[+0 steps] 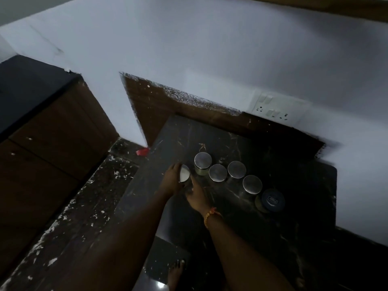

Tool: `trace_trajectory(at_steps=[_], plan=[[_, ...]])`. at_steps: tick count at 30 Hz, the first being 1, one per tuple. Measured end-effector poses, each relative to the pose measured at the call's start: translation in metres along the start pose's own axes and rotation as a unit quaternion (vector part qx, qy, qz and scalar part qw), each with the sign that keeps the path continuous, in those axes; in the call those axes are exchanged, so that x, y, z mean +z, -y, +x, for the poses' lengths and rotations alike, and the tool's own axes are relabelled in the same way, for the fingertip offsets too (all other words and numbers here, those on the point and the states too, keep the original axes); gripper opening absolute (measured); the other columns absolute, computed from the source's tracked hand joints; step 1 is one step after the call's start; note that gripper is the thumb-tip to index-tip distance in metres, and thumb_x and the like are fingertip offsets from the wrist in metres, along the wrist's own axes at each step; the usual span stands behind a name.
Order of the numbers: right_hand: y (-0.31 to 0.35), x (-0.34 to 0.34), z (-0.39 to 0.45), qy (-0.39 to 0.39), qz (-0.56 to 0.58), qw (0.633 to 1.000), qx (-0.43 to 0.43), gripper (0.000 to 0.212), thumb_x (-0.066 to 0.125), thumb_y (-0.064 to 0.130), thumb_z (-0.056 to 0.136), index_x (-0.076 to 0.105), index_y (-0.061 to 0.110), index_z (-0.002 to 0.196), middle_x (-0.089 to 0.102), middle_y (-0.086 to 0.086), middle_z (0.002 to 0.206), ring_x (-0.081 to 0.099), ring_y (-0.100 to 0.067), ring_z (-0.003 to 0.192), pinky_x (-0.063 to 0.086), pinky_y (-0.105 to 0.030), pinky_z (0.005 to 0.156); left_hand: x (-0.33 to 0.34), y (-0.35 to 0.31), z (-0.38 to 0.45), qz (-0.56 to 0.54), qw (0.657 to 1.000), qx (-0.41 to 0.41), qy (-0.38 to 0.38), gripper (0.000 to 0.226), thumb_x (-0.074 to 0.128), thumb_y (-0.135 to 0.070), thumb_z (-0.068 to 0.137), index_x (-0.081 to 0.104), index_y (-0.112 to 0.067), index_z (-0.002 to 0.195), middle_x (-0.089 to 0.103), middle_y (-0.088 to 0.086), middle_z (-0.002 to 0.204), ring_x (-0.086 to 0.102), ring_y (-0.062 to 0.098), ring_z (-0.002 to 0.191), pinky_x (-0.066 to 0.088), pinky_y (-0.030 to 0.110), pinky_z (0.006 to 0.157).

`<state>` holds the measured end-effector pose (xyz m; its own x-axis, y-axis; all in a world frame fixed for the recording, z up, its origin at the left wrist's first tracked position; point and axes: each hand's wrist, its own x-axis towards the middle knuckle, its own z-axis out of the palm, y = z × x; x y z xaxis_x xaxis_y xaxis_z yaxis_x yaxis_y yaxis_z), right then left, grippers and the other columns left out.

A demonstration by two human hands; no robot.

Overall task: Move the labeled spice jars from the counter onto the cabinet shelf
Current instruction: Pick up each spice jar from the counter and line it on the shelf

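Observation:
Several glass spice jars with round silver lids stand in a row on the dark marble counter: one at the back left, one in the middle, one behind it and one further right. A jar with a dark blue lid ends the row. My left hand grips the leftmost jar, which is tilted with its lid facing right. My right hand holds the same jar from below and the right. The labels are too dark to read.
A white switch and socket plate sits on the wall behind the counter. A brown wooden cabinet with a dark top stands at the left. A red scrap lies on the speckled floor. My bare foot shows below the counter edge.

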<state>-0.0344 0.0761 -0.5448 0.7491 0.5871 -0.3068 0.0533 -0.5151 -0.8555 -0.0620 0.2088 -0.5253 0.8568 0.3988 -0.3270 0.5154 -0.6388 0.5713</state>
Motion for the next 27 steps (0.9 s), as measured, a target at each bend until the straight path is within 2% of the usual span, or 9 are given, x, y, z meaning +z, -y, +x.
trace_trajectory(at_steps=[5, 7, 10, 12, 15, 18, 21, 23, 27], plan=[[-0.01, 0.004, -0.006, -0.031, -0.022, 0.999, -0.019, 0.077, 0.07, 0.006, 0.093, 0.032, 0.015, 0.16, 0.046, -0.006, 0.16, 0.041, -0.019, 0.15, 0.032, -0.028, 0.124, 0.003, 0.011, -0.009, -0.086, 0.995, -0.011, -0.051, 0.076, 0.091, -0.03, 0.072, 0.055, -0.014, 0.137, 0.057, 0.007, 0.135, 0.056, 0.025, 0.125, 0.05, 0.04, 0.103], [-0.008, 0.005, -0.011, -0.054, -0.01, 0.998, -0.041, 0.087, 0.076, 0.011, 0.09, 0.028, 0.016, 0.162, 0.039, -0.003, 0.164, 0.034, -0.012, 0.152, 0.029, -0.017, 0.122, 0.002, 0.008, -0.015, -0.139, 0.985, -0.016, -0.096, 0.073, 0.093, -0.033, 0.069, 0.056, -0.017, 0.13, 0.058, 0.004, 0.129, 0.057, 0.021, 0.118, 0.054, 0.041, 0.097], [0.004, 0.0, -0.017, -0.096, 0.019, 0.991, -0.091, 0.092, 0.081, 0.012, 0.086, 0.026, 0.014, 0.161, 0.035, -0.006, 0.165, 0.034, -0.017, 0.153, 0.035, -0.037, 0.125, -0.007, -0.006, -0.024, -0.224, 0.96, 0.019, -0.166, 0.067, 0.095, -0.039, 0.066, 0.055, -0.022, 0.117, 0.058, 0.0, 0.12, 0.061, 0.009, 0.104, 0.059, 0.037, 0.085], [0.02, -0.011, -0.024, -0.122, 0.068, 0.983, -0.116, 0.094, 0.081, 0.009, 0.085, 0.026, 0.02, 0.16, 0.037, -0.003, 0.164, 0.038, -0.017, 0.152, 0.042, -0.042, 0.12, -0.02, -0.023, -0.033, -0.265, 0.946, 0.058, -0.176, 0.07, 0.095, -0.043, 0.066, 0.053, -0.026, 0.12, 0.061, -0.003, 0.122, 0.065, 0.008, 0.107, 0.061, 0.034, 0.087], [0.046, -0.035, -0.038, -0.127, 0.182, 0.964, -0.143, 0.098, 0.085, 0.011, 0.081, 0.028, 0.035, 0.158, 0.048, 0.017, 0.154, 0.05, -0.002, 0.142, 0.052, -0.024, 0.107, -0.042, -0.05, -0.048, -0.332, 0.921, 0.099, -0.178, 0.076, 0.095, -0.05, 0.064, 0.054, -0.035, 0.125, 0.068, -0.012, 0.121, 0.069, 0.002, 0.109, 0.062, 0.025, 0.086], [0.079, -0.067, -0.059, -0.17, 0.243, 0.94, -0.168, 0.092, 0.088, 0.026, 0.08, 0.032, 0.044, 0.152, 0.053, 0.026, 0.144, 0.056, 0.001, 0.132, 0.056, -0.022, 0.099, -0.076, -0.083, -0.07, -0.377, 0.895, 0.158, -0.177, 0.068, 0.083, -0.066, 0.071, 0.055, -0.046, 0.129, 0.069, -0.018, 0.121, 0.069, -0.004, 0.108, 0.061, 0.016, 0.079], [0.113, -0.102, -0.076, -0.224, 0.272, 0.911, -0.215, 0.085, 0.081, 0.025, 0.081, 0.034, 0.043, 0.149, 0.054, 0.022, 0.145, 0.057, -0.003, 0.132, 0.056, -0.022, 0.098, -0.105, -0.111, -0.092, -0.45, 0.857, 0.193, -0.163, 0.055, 0.063, -0.067, 0.088, 0.059, -0.04, 0.136, 0.068, -0.011, 0.129, 0.069, 0.008, 0.117, 0.06, 0.036, 0.096], [0.131, -0.124, -0.085, -0.24, 0.313, 0.888, -0.238, 0.082, 0.077, 0.022, 0.081, 0.036, 0.033, 0.151, 0.059, 0.007, 0.146, 0.061, -0.016, 0.132, 0.059, -0.037, 0.098, -0.119, -0.128, -0.104, -0.478, 0.841, 0.206, -0.144, 0.05, 0.055, -0.054, 0.095, 0.061, -0.03, 0.138, 0.068, -0.004, 0.134, 0.066, 0.018, 0.124, 0.054, 0.049, 0.106], [0.166, -0.156, -0.105, -0.225, 0.368, 0.864, -0.26, 0.062, 0.067, 0.027, 0.08, 0.055, 0.027, 0.141, 0.068, -0.008, 0.133, 0.067, -0.029, 0.122, 0.058, -0.05, 0.097, -0.138, -0.164, -0.127, -0.44, 0.853, 0.268, -0.08, 0.046, 0.047, -0.033, 0.1, 0.061, -0.018, 0.141, 0.066, -0.006, 0.141, 0.061, 0.013, 0.134, 0.047, 0.044, 0.115]])
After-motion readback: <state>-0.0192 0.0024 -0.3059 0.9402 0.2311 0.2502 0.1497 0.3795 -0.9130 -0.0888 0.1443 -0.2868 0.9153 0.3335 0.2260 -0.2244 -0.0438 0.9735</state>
